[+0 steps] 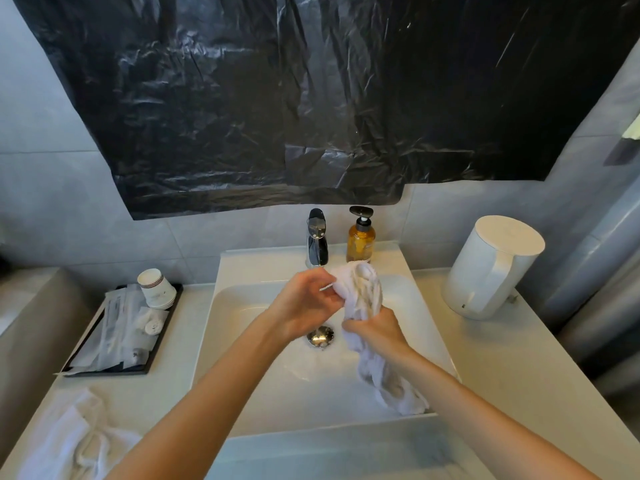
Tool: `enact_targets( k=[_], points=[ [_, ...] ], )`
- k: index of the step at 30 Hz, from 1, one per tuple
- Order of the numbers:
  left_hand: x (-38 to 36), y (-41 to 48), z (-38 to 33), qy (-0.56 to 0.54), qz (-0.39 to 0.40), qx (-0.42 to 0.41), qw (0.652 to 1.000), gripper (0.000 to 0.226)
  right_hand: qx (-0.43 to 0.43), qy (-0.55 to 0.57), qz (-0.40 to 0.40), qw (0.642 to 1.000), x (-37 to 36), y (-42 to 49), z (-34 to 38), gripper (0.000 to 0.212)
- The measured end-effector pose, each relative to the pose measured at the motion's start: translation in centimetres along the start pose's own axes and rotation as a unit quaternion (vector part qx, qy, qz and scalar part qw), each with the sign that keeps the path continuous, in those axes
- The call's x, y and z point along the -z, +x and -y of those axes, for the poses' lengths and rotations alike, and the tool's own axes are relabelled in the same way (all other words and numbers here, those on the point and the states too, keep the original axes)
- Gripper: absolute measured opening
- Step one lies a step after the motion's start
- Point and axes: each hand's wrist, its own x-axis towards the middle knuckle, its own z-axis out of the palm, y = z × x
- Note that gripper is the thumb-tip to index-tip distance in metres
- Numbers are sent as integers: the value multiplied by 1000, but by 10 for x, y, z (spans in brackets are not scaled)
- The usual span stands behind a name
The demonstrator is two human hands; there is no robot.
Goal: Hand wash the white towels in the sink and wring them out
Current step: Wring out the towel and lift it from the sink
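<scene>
A white towel [362,289] is bunched into a rope above the white sink [263,386]. My left hand [304,303] grips its upper end, just in front of the chrome tap [317,240]. My right hand [377,332] grips the towel lower down, near the drain [320,336]. The towel's free tail [391,386] hangs down past my right wrist into the basin's right side. Another white towel [69,441] lies crumpled on the counter at the front left.
An amber soap pump bottle [361,237] stands right of the tap. A white kettle [491,268] sits on the counter's right. On the left, a black tray [162,334] holds paper cups [156,289] and wrapped packets. Black plastic sheeting [311,98] covers the wall above.
</scene>
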Motion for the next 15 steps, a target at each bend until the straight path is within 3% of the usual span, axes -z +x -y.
enact_targets(
  k=[1,3,5,7,8,9,11,12,14,15],
  points=[
    [5,-1,-2,126,-2,-12,992,21,-24,16,23,999,7,4,3,21],
    [25,1,2,341,-49,-78,936,49,-67,29,79,994,22,12,9,36],
    [40,-1,7,514,-53,-182,836,80,-98,44,153,982,35,20,10,53],
    [51,-2,11,724,-15,-275,633,100,-140,96,244,955,45,30,8,51],
    [56,1,16,800,12,-315,511,102,-159,125,289,936,47,33,7,50],
    [56,2,20,823,29,-338,457,96,-174,139,330,917,48,36,7,51],
    [57,9,24,798,33,-373,473,76,-184,140,416,880,46,40,8,56],
    [58,15,26,790,33,-418,447,74,-184,133,459,859,43,42,9,57],
    [65,29,27,790,32,-524,316,69,-185,102,532,820,37,46,12,54],
    [68,35,24,780,31,-555,286,60,-185,82,562,802,34,48,14,50]
  ],
)
